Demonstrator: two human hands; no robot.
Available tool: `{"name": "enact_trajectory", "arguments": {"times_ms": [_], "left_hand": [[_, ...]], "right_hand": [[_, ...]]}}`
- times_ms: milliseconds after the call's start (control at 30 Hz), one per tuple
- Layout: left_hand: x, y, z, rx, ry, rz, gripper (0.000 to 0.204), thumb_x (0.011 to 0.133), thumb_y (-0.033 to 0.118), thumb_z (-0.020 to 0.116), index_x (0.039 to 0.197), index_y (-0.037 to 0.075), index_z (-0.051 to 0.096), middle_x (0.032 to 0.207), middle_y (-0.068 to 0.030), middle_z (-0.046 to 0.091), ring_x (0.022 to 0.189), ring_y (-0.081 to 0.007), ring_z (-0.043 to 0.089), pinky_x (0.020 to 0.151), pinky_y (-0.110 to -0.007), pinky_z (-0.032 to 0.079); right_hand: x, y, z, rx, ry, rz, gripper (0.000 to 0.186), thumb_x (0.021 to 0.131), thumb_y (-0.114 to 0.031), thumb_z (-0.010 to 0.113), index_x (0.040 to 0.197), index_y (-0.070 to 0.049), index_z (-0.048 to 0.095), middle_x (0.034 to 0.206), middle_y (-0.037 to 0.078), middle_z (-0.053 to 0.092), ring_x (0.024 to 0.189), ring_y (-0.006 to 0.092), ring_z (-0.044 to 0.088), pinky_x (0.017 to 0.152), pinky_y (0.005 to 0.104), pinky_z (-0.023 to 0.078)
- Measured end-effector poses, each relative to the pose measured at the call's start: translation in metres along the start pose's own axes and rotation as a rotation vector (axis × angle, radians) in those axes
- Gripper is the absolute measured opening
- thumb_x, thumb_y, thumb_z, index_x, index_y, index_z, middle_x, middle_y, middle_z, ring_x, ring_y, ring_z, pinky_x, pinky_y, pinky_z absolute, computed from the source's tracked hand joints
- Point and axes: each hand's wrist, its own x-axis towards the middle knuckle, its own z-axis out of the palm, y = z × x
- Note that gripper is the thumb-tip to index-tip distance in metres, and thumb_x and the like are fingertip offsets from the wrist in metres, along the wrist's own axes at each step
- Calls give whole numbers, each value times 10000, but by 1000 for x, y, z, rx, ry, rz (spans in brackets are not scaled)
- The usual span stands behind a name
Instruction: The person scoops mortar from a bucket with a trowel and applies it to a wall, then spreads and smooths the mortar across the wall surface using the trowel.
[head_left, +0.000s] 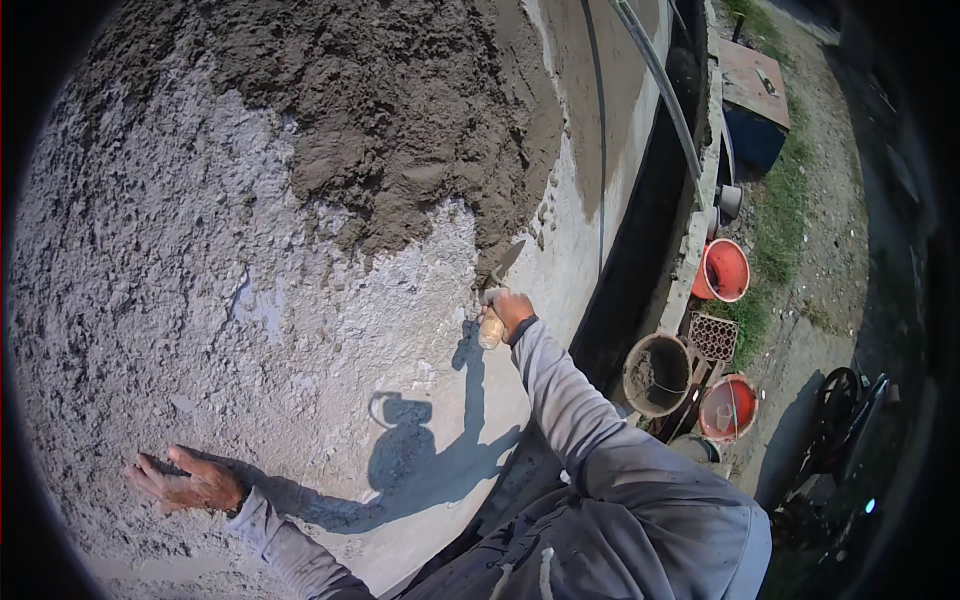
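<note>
My right hand (510,308) grips the pale wooden handle of a trowel (503,268), whose blade touches the lower edge of a wet, dark grey mortar patch (400,130) on a rough wall (180,250). My left hand (185,482) lies flat with fingers spread against the pale, rough lower part of the wall, holding nothing. Both forearms wear grey sleeves. My shadow falls on the smoother wall section between the two hands.
To the right and below stand a dark bucket with mortar (656,375), two orange buckets (722,270) (729,407), a perforated brick (713,336) and a black wheeled machine (845,420). A pipe (660,80) runs along the wall. Grass and a dirt path lie further right.
</note>
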Motion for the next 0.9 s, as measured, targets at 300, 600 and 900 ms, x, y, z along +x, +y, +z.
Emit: {"name": "enact_trajectory", "arguments": {"times_ms": [300,600,900], "left_hand": [[-1,7,12,-59,78,-37,478,902,459,427,1217,110,514,1309,-166,438,1238,-338,381,1017,-649,64],[-4,-12,12,-101,119,55,409,937,326,422,1129,-11,554,1237,-206,489,1126,-324,472,933,-428,380],[-6,-13,14,-49,138,34,361,919,305,481,1102,10,583,1197,-206,518,1095,-325,493,922,-432,388]], "right_hand": [[64,-20,-88,-12,1,-111,157,606,-44,673,738,-66,590,679,70,626,665,236,635,573,323,483],[125,-12,-142,-7,-34,-230,109,673,-68,629,749,-6,580,664,87,602,611,208,619,546,327,491],[182,-54,-223,-381,154,-535,156,667,-104,654,788,-20,603,691,115,598,647,277,611,586,356,488]]}}
